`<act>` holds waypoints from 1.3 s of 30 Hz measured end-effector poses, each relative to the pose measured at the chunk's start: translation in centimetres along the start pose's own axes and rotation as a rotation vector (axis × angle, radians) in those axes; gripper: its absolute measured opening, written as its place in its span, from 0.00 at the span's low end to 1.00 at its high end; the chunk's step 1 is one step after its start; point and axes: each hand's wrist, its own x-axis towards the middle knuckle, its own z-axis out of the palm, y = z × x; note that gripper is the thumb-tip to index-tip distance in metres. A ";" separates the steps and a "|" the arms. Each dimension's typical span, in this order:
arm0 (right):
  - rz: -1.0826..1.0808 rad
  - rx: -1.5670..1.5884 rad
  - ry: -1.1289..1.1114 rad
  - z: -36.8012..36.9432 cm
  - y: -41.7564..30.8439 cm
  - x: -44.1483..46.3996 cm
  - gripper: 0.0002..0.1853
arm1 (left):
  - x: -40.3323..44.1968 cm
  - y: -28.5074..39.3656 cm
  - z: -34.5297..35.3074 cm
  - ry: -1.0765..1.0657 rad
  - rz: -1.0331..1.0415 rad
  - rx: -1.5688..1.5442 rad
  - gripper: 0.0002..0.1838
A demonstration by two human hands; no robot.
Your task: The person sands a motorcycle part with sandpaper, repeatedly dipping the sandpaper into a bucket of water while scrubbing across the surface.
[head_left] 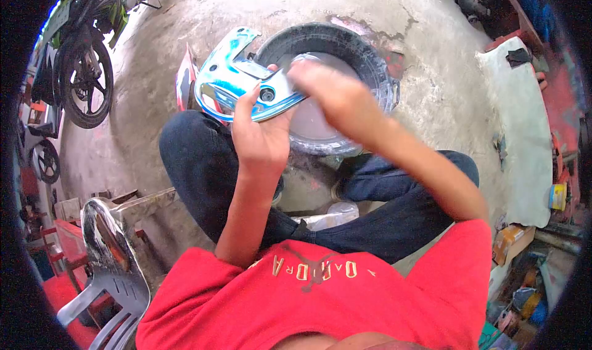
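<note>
My left hand [262, 137] grips a glossy blue-and-white motorcycle body panel [231, 73] from below, thumb on its face near a round hole. The panel is curved, with cut-outs, and is held tilted over the left rim of a black basin [364, 48]. Cloudy greyish water [314, 119] lies in the basin. My right hand [333, 94] is at the panel's right end, fingers curled and blurred by motion. Whatever those fingers hold, if anything, is hidden. Behind the panel, another red-and-white piece [185, 79] stands near my left knee.
A motorcycle wheel [86, 79] stands at the upper left. Below it is a worn plastic chair [117, 270]. On the right are a pale sheet [521, 134], a cardboard box [513, 242] and a yellow can [558, 196]. My bent legs [394, 214] surround the basin's near side.
</note>
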 end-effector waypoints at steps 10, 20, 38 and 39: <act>0.084 -0.026 -0.019 -0.1 2.2 0.6 0.23 | -0.2 -0.7 1.2 0.110 0.004 0.066 0.25; 0.514 0.153 -0.079 -3.2 5.9 1.5 0.13 | -0.1 0.4 1.0 -0.084 -0.098 0.076 0.25; 0.264 0.108 0.111 -3.3 6.7 0.3 0.28 | -1.4 -1.7 1.0 -0.308 -0.069 0.650 0.38; 0.188 0.103 0.112 -3.3 5.8 0.3 0.28 | -1.5 -1.7 1.0 -0.313 -0.027 0.708 0.40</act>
